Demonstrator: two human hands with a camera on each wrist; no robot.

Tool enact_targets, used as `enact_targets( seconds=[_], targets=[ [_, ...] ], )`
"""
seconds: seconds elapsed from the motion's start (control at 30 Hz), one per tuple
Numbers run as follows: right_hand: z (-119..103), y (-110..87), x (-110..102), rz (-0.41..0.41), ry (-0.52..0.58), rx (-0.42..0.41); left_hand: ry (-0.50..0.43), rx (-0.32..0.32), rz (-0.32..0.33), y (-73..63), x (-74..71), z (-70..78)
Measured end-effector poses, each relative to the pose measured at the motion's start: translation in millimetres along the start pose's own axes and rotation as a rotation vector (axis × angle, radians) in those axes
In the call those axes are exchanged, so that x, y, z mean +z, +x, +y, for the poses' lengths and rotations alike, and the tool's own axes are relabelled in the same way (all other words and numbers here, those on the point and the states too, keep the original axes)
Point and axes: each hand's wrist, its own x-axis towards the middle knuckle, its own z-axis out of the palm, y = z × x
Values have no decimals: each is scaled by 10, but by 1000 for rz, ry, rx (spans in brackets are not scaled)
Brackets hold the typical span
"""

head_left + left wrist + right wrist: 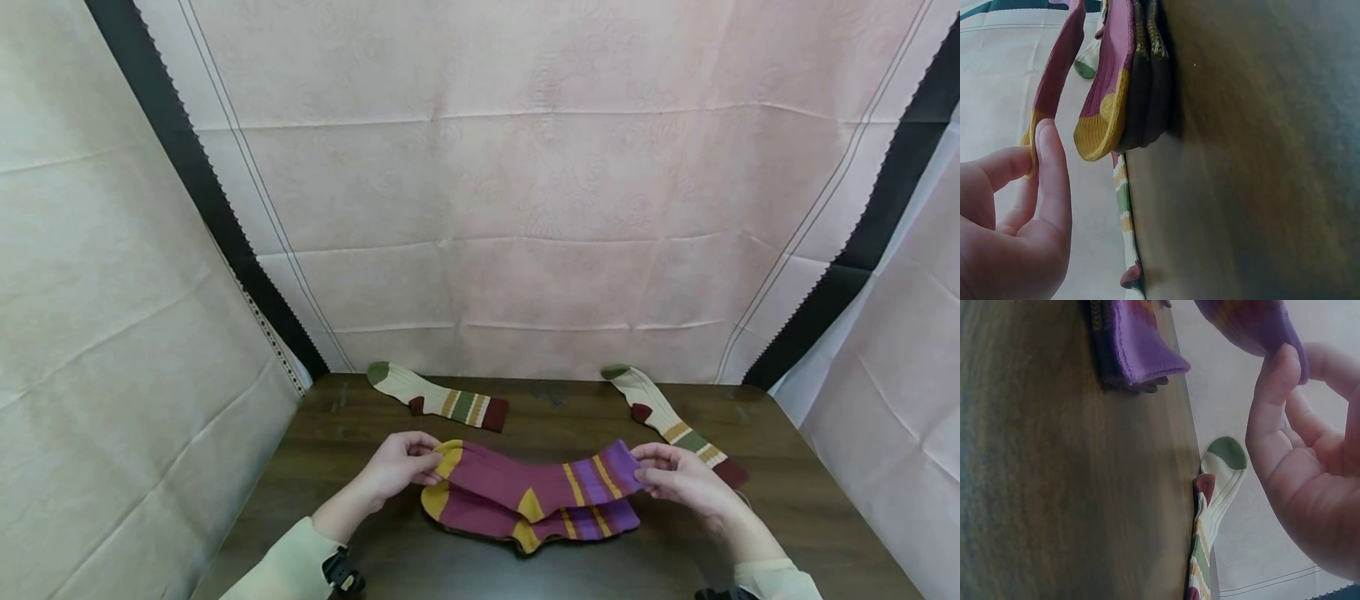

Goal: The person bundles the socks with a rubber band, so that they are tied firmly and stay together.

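Note:
A maroon sock [506, 477] with a yellow toe and heel and a purple striped cuff is held above the table between both hands. My left hand [403, 461] pinches its yellow toe. At the other end, my right hand [681, 482] pinches the purple cuff between thumb and fingers. Just below lies a matching maroon sock [483, 512], apart from the raised one at the toe. In the left wrist view, dark fabric layers [1147, 94] are stacked under that lower sock; most of them is hidden from the head view.
Two cream socks with green toes and striped cuffs lie toward the back of the brown wooden table [420, 567]: one sock [435, 395] at back left, another sock [660, 414] at back right, near my right hand. Pale cloth walls [540, 250] surround the table's back and sides.

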Motion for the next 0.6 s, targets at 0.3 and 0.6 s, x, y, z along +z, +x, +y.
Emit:
enact_targets(
  seconds=[0.3,0.6],
  targets=[
    [18,-30,-26,-82,12,23,-11,-28,-76,-76,-34,8],
    [72,-55,-34,-133,26,16,-15,-32,-115,-134,-62,37]
  ],
)
